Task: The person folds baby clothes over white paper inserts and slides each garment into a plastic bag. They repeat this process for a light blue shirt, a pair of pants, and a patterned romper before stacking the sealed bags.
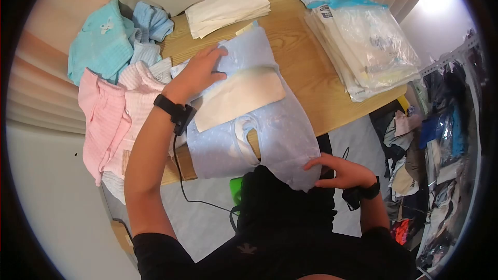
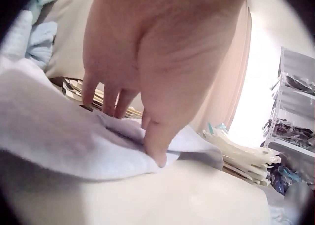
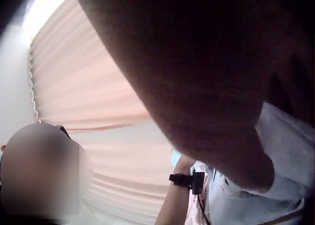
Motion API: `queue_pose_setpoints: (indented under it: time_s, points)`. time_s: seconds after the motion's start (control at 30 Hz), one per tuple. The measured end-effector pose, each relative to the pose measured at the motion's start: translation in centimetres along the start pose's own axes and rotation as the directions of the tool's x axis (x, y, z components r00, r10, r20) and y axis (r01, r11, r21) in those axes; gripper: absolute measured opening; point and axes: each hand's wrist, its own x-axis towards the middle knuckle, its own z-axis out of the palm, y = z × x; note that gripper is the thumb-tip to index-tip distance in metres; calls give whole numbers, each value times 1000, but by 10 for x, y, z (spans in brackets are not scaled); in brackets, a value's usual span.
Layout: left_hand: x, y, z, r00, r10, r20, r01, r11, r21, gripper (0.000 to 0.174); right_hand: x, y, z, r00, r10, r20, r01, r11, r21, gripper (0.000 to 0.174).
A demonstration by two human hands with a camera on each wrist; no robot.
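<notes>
A light blue patterned garment (image 1: 288,119) lies spread over the front of the wooden table, its oval opening facing the person's body. On top of it rests a cream paper sheet (image 1: 241,96). My left hand (image 1: 197,72) lies on the garment's far left part beside the sheet, fingers extended and thumb apart. In the left wrist view, that thumb (image 2: 156,151) touches the raised fabric near the sheet's edge. At the near right corner, past the table edge, my right hand (image 1: 345,171) pinches the garment between thumb and fingers; the right wrist view is dark there.
Pink clothes (image 1: 106,119) and turquoise clothes (image 1: 101,41) are heaped at the left. A stack of cream sheets (image 1: 228,8) lies at the back. Clear plastic packages (image 1: 371,46) sit at the right. Shelves of bagged items (image 1: 446,140) stand beyond. A cable (image 1: 181,176) trails from the left wrist.
</notes>
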Motion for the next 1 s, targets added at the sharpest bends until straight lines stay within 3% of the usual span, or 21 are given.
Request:
queue_pose_setpoints:
  time_s: [0.1, 0.2, 0.4, 0.47, 0.53, 0.6, 0.7, 0.8, 0.9, 1.0]
  points:
    - [10, -12, -11, 986, 26, 166, 7, 981, -194, 64, 7, -18, -3, 926, 19, -378, -77, 987, -138, 37]
    - [14, -20, -14, 978, 42, 204, 19, 957, -288, 62, 28, -30, -18, 812, -175, -556, 39, 968, -248, 33]
    - [10, -38, -4, 992, 66, 106, -34, 960, -280, 61, 112, -94, -51, 713, -517, -473, 208, 801, -562, 28]
    - [9, -41, 1, 995, 71, 72, -48, 958, -284, 62, 153, -115, -68, 724, -574, -383, 269, 746, -609, 25]
    - [6, -42, 2, 997, 52, 53, -29, 928, -372, 62, 204, -102, -93, 567, -761, -316, 220, 510, -832, 25]
    - [3, -43, 3, 998, 42, 42, -22, 912, -409, 63, 241, -101, -126, 725, -561, -399, -65, 522, -851, 31]
    - [1, -46, 4, 998, 56, 9, -49, 925, -377, 64, 268, -110, -157, 864, -145, -482, -181, 804, -566, 36]
    - [0, -49, 7, 997, 69, -35, -77, 941, -330, 63, 266, -119, -167, 901, -90, -424, -133, 873, -469, 37]
    - [-3, -49, 13, 996, 70, -59, -86, 940, -332, 62, 281, -107, -184, 881, -230, -413, -15, 860, -510, 35]
    - [-2, -52, 14, 994, 79, -77, -101, 934, -343, 61, 288, -124, -185, 840, -146, -522, -134, 877, -461, 43]
